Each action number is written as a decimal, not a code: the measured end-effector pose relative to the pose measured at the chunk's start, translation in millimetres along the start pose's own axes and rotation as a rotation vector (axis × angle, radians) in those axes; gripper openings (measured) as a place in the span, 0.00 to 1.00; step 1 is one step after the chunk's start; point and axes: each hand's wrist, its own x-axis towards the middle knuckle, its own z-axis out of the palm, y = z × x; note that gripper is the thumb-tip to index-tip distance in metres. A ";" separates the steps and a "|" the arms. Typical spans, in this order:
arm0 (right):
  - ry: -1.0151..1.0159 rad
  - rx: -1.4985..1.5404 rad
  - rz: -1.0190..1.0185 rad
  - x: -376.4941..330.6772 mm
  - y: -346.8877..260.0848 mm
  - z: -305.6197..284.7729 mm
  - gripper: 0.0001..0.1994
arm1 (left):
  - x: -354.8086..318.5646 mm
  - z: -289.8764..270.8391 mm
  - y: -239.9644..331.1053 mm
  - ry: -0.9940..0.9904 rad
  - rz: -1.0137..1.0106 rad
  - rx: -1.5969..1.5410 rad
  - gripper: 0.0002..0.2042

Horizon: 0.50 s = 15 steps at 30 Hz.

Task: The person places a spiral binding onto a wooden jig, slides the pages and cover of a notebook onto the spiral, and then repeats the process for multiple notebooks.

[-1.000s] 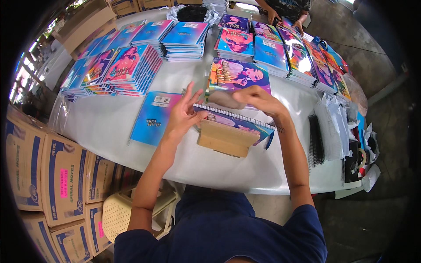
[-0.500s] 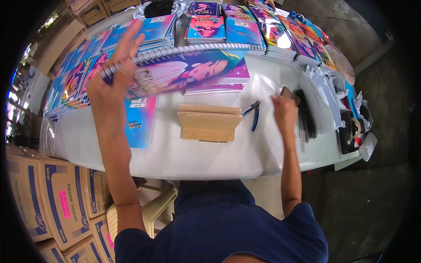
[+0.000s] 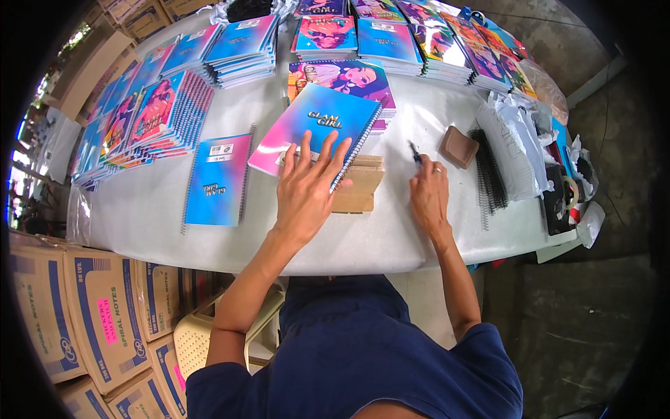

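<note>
A spiral notebook (image 3: 317, 122) with a blue and pink cover lies tilted across a tan stepped block (image 3: 364, 185) and the front of a notebook stack. My left hand (image 3: 303, 195) rests flat on its cover, fingers spread, near the coil edge. To the right of the block, my right hand (image 3: 429, 195) is closed round the blue-handled pliers (image 3: 417, 155), whose dark jaws point away from me. A small brown block (image 3: 458, 146) lies just beyond that hand. Left of my left hand lies another blue and pink spiral notebook (image 3: 218, 178).
Under the tilted notebook's far end is a purple-covered stack (image 3: 349, 77). More notebook stacks (image 3: 241, 49) line the table's far and left sides. Black loose coils (image 3: 490, 174) and crumpled white wrapping (image 3: 513, 150) lie at right. Cardboard boxes (image 3: 105, 314) and a cream chair (image 3: 209, 335) stand at lower left.
My left hand has lowered the raised notebook onto the tan block and now lies on its cover. My right hand has left the brown block and moved left and nearer, onto the pliers.
</note>
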 end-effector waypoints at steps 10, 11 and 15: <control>0.014 0.226 -0.415 -23.2 -93.8 -60.2 0.29 | 2.7 -5.6 6.2 0.076 -0.041 -0.007 0.31; 0.019 0.209 -0.421 -21.7 -94.0 -59.0 0.28 | 3.5 -5.8 7.2 0.075 -0.044 -0.017 0.31; -0.355 0.481 -0.231 -14.9 -90.9 -59.3 0.21 | 2.7 -6.5 6.4 0.085 -0.080 -0.082 0.38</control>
